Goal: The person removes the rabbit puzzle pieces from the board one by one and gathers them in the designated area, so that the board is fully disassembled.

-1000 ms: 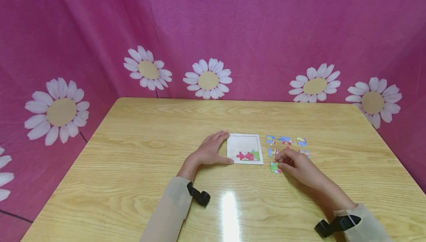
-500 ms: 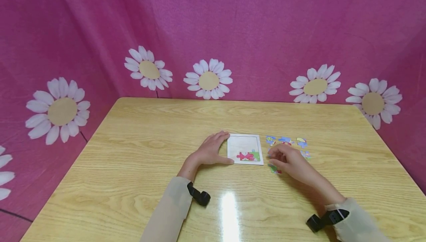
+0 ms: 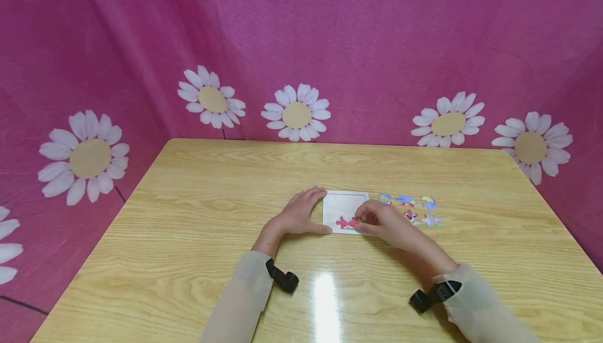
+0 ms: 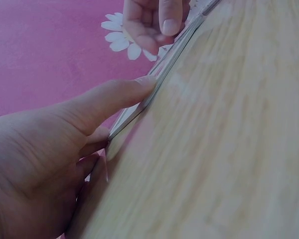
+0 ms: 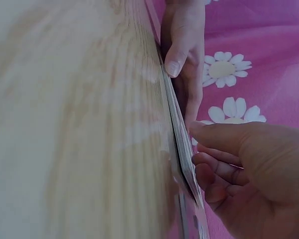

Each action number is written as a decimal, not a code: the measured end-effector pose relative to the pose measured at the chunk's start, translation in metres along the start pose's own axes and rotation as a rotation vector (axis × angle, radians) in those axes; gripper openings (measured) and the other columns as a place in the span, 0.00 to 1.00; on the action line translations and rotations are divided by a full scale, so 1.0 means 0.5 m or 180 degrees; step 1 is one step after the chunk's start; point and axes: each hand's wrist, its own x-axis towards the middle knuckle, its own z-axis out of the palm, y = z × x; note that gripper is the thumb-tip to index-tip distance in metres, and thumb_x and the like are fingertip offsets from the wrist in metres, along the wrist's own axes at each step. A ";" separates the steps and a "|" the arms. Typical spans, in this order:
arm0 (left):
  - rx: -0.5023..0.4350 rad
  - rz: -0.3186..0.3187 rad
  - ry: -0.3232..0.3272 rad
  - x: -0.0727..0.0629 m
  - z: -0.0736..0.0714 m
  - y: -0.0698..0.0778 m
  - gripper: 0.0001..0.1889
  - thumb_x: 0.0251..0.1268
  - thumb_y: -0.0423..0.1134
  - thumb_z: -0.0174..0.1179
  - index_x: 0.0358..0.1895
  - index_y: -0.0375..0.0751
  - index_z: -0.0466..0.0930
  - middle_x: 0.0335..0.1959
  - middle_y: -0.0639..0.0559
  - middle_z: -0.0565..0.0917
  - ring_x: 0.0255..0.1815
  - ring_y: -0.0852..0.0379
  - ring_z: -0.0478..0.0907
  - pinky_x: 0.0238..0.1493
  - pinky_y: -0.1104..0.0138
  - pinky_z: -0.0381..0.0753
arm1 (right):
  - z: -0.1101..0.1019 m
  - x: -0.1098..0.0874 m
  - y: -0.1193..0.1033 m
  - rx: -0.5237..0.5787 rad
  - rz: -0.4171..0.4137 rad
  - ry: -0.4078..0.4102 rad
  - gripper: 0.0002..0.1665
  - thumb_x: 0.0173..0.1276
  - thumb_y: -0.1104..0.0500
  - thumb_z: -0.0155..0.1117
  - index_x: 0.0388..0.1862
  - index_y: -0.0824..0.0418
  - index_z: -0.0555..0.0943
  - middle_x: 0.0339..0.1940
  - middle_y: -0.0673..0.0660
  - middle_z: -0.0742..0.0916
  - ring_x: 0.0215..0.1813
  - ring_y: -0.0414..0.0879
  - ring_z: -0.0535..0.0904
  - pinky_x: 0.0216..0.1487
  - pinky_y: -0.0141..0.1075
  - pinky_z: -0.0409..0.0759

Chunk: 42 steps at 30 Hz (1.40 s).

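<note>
A white square puzzle board (image 3: 341,206) lies flat on the table, with joined red puzzle pieces (image 3: 345,222) near its lower edge. My left hand (image 3: 298,216) holds the board at its left side, thumb at the near corner and fingers at the far corner. In the left wrist view the left thumb (image 4: 119,94) lies along the board's edge. Over the board's lower right part is my right hand (image 3: 388,223), thumb and index finger bent together in a pinch. The puzzle piece between them is mostly hidden by the fingers, and the right hand (image 5: 254,169) covers it in the right wrist view too.
Loose puzzle pieces (image 3: 410,217) lie in rows right of the board, including a blue and yellow one (image 3: 429,203). The right hand partly covers that group. A pink curtain (image 3: 358,55) with white daisies hangs behind the wooden table (image 3: 212,175).
My right hand has moved left from the loose pieces to the board, fingers bent, and now covers its lower right corner. The left hand and board stay in place.
</note>
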 end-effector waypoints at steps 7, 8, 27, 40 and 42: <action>0.0008 0.0008 0.0006 0.001 0.001 -0.002 0.51 0.54 0.58 0.69 0.78 0.46 0.53 0.81 0.48 0.52 0.82 0.49 0.45 0.82 0.53 0.43 | 0.002 0.017 -0.009 -0.0027 -0.0065 -0.0135 0.09 0.63 0.63 0.69 0.40 0.63 0.81 0.30 0.51 0.81 0.31 0.36 0.70 0.31 0.27 0.70; 0.0003 0.0009 0.0007 0.001 0.001 -0.002 0.51 0.54 0.58 0.69 0.78 0.46 0.53 0.81 0.48 0.52 0.82 0.49 0.45 0.82 0.53 0.43 | 0.003 0.020 -0.010 -0.0033 -0.0066 -0.0162 0.09 0.63 0.63 0.69 0.40 0.63 0.81 0.29 0.52 0.80 0.30 0.36 0.69 0.31 0.27 0.70; 0.0069 0.0002 0.0007 0.000 0.000 -0.003 0.51 0.53 0.58 0.69 0.77 0.46 0.53 0.80 0.49 0.52 0.82 0.50 0.46 0.82 0.53 0.43 | 0.011 0.025 -0.020 -0.0014 0.0008 -0.0178 0.09 0.62 0.67 0.68 0.38 0.65 0.76 0.30 0.54 0.81 0.33 0.39 0.72 0.34 0.27 0.73; 0.0102 -0.0022 -0.0020 0.004 0.001 -0.002 0.51 0.53 0.58 0.70 0.78 0.47 0.53 0.81 0.50 0.52 0.83 0.53 0.44 0.82 0.55 0.42 | 0.012 0.008 -0.021 0.0092 -0.0134 0.0045 0.04 0.66 0.70 0.62 0.36 0.63 0.77 0.31 0.53 0.84 0.34 0.35 0.77 0.35 0.27 0.79; 0.0098 -0.0021 -0.0017 0.004 0.002 -0.003 0.51 0.53 0.58 0.70 0.78 0.46 0.53 0.81 0.50 0.52 0.83 0.53 0.44 0.82 0.55 0.42 | 0.012 0.006 -0.019 0.0163 -0.0117 0.0086 0.04 0.67 0.70 0.62 0.37 0.63 0.78 0.32 0.54 0.85 0.35 0.35 0.79 0.36 0.27 0.80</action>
